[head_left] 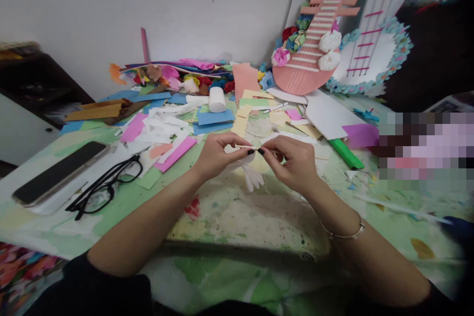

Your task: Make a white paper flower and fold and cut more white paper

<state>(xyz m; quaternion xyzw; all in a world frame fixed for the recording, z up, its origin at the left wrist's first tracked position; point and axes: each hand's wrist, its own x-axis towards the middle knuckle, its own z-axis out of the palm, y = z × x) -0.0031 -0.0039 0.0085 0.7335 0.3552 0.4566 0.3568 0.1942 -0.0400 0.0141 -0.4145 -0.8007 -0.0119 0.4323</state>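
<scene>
Left hand (217, 156) and right hand (296, 159) tight on thin pale piece (256, 148), well inside table's near edge (244, 245).

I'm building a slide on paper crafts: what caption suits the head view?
Left hand and right hand pinch a slender pale piece above white petal-shaped paper, a pink paper guitar standing beyond.

Dim, diffuse light greys the far plain whitish wall (148, 5) and leaves soft shadow on the paint-flecked pale board (259, 224) below my bare left hand (218, 155) and bare right hand (294, 160), with slight blur, blackened right corners and coarse pixelation at right.
</scene>
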